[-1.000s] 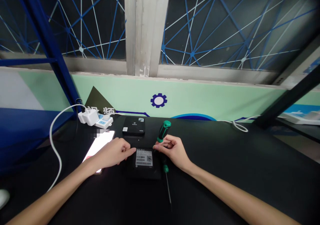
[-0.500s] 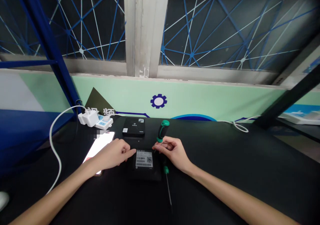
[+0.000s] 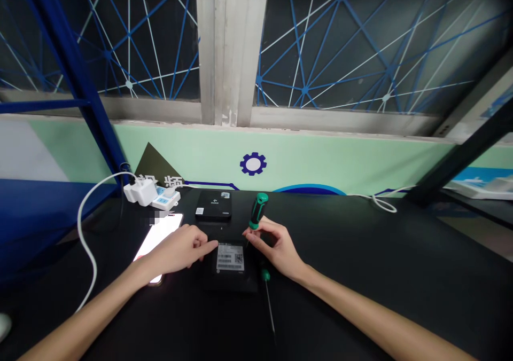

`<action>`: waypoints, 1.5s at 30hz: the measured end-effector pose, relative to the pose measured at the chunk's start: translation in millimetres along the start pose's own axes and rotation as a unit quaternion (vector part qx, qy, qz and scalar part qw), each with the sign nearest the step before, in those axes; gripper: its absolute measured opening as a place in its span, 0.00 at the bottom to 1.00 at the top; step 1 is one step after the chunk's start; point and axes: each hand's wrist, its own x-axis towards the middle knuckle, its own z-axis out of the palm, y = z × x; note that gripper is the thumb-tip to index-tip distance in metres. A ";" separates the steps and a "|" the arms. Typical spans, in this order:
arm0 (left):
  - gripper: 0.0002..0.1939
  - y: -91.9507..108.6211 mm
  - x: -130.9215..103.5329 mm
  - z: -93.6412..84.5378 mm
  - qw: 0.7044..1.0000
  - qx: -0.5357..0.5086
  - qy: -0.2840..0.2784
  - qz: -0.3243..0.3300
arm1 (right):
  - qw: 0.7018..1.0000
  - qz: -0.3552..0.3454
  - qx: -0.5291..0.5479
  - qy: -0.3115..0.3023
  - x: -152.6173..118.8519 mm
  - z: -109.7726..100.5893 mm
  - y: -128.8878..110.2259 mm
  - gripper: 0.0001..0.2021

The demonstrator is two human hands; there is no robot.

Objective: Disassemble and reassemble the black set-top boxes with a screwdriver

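A flat black box [image 3: 231,282] with a white printed label lies on the dark table in front of me. My left hand [image 3: 190,246] holds its upper left corner, one digit stretched onto the edge and the other fingers curled. In my right hand [image 3: 276,243] is a green-and-black screwdriver [image 3: 258,211], its handle up and my fingertips round its lower part. Its tip points down at the box's upper right corner; whether it touches is too dark to tell. A second screwdriver [image 3: 269,302] lies beside the box, its handle partly under my right hand.
Behind the box lies another black box [image 3: 214,205]. A phone with a bright screen [image 3: 166,230] is partly under my left forearm. A white power strip [image 3: 164,196] with plugs and a white cable [image 3: 81,222] sits at the back left. Another white cable [image 3: 383,205] lies back right.
The upright screwdriver's handle has shifted very slightly left, with small movement of my right fingers. My left hand stays on the box. The whole view has moved a little.
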 end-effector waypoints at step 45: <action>0.29 -4.4 0.6 4.0 0.999 0.030 0.015 0.026 | 0.997 0.061 0.046 -0.016 0.5 -1.1 -1.5 0.16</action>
